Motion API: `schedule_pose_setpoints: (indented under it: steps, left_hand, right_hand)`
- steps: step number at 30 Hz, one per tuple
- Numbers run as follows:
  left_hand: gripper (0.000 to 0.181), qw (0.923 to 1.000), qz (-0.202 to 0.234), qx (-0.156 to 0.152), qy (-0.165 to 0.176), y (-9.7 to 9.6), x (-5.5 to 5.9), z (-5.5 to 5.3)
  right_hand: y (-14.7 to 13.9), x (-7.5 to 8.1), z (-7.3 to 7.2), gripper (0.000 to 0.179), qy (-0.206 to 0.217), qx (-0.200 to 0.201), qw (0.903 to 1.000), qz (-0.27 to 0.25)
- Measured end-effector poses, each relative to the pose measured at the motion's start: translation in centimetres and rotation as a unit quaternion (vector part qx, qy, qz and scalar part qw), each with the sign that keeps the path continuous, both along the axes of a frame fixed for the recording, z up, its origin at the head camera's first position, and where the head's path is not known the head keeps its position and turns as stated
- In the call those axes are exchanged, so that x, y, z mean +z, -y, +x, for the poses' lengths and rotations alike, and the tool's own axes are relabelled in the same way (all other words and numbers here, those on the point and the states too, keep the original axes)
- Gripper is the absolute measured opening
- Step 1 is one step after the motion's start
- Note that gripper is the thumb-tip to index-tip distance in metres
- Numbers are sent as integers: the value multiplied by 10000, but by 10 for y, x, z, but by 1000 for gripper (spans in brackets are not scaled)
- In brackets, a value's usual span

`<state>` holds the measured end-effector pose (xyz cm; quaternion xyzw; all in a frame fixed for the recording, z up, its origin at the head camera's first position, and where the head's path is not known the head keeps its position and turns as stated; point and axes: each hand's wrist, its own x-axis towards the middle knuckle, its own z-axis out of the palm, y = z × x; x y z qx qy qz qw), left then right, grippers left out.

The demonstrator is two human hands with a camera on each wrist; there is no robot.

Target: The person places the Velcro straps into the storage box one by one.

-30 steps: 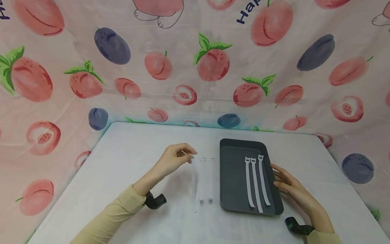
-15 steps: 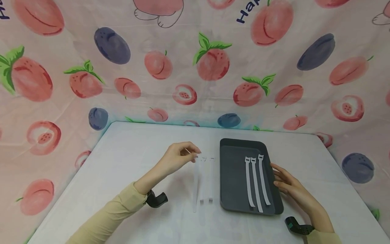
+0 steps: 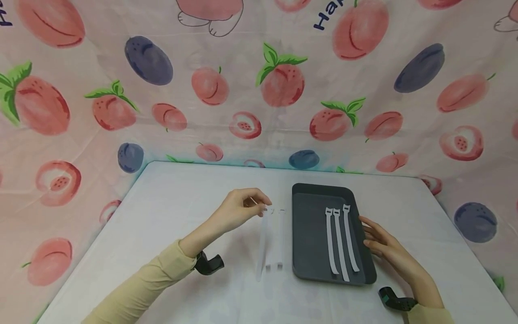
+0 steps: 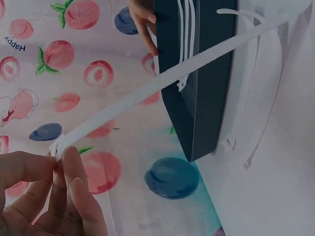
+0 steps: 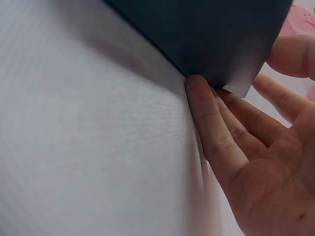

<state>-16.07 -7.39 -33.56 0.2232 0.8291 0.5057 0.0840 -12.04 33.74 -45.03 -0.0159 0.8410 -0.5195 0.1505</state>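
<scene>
My left hand [image 3: 240, 209] pinches the head of a white hook-and-loop cable tie [image 4: 147, 92] between thumb and fingertips. From there the strap slants across the left wrist view. In the head view it hangs down toward the table, left of two more white ties [image 3: 280, 238] lying on the white surface. Right of these stands a dark grey tray [image 3: 307, 243], with three white ties [image 3: 341, 245] lying lengthwise in it, slotted heads at the far end. My right hand [image 3: 390, 254] rests at the tray's right side, its fingers [image 5: 216, 128] straight against the outer wall.
The white table [image 3: 174, 288] ends at a curtain [image 3: 243, 90] printed with peaches and plums, which stands close behind and beside it. Black wrist cameras sit on both forearms, the left one [image 3: 208, 264] above the tabletop.
My left hand has moved slightly right with the pinched tie, whose strap now slants over the nearer tie on the table. The right hand and the tray have stayed put.
</scene>
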Motion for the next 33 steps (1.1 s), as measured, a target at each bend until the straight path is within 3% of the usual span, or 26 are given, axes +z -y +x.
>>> schedule_pose_setpoints:
  steps: [10, 18, 26, 33]
  left_hand:
    - [14, 9999, 47, -75, -75, -2, 9, -2]
    - [13, 9996, 19, -157, 216, -6, 15, -6]
    - [13, 9983, 209, -383, 376, -18, 21, -13]
    - [13, 9976, 262, -565, 293, -34, 22, -19]
  right_hand:
    - [1, 2, 0, 70, 50, -26, 10000, -6]
    - [1, 2, -1, 70, 57, -8, 10000, -43]
    - [1, 1, 0, 70, 75, -12, 10000, -29]
    - [-1, 2, 0, 69, 76, 29, 10000, -21]
